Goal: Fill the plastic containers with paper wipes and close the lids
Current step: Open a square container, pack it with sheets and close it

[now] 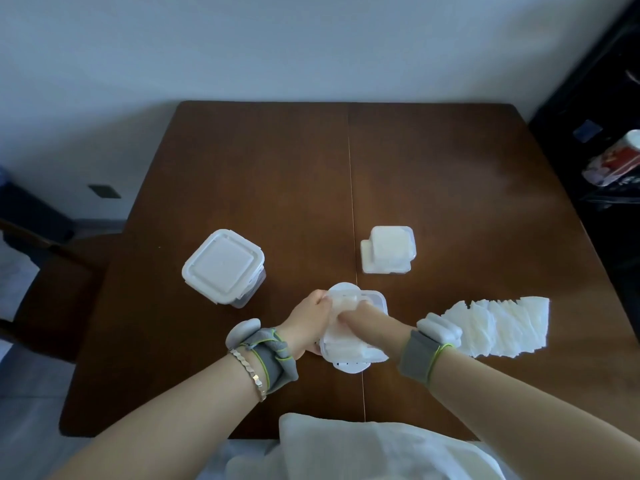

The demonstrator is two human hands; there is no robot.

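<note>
Open plastic container (375, 301) at the near middle of the brown wooden table (450, 188), astride the tabletop's centre seam, stuffed with a wad of paper wipes (349, 348) that bulges over its near rim. Gripped along its left side by the left hand (308, 320), fingers curled at the far rim, thumb tucked under the near corner. Pressed from above by the right hand (360, 315), fingers curled down into the wad, tips hidden in the paper. Rounded white tabs poking out at the far and near edges of the container; part of a lid or of the base, impossible to tell.

Grey wristbands (273, 358) with white pods on both wrists, plus a silver bracelet (249, 370) on the left one. Just right of the right wrist, a fanned row of loose wipes (498, 327) lying flat on the table.

Farther back, right of the seam, a second container (388, 249), white inside, standing on a wider white piece, apart from both hands. Left of the seam, well apart from it, a larger container with its lid on (223, 265).

At the near table edge, white cloth (363, 452). Beyond the table, a pale wall (311, 46), a dark chair (52, 278) at left, and dark furniture (595, 98) at right bearing a red-and-white packet (616, 161).
</note>
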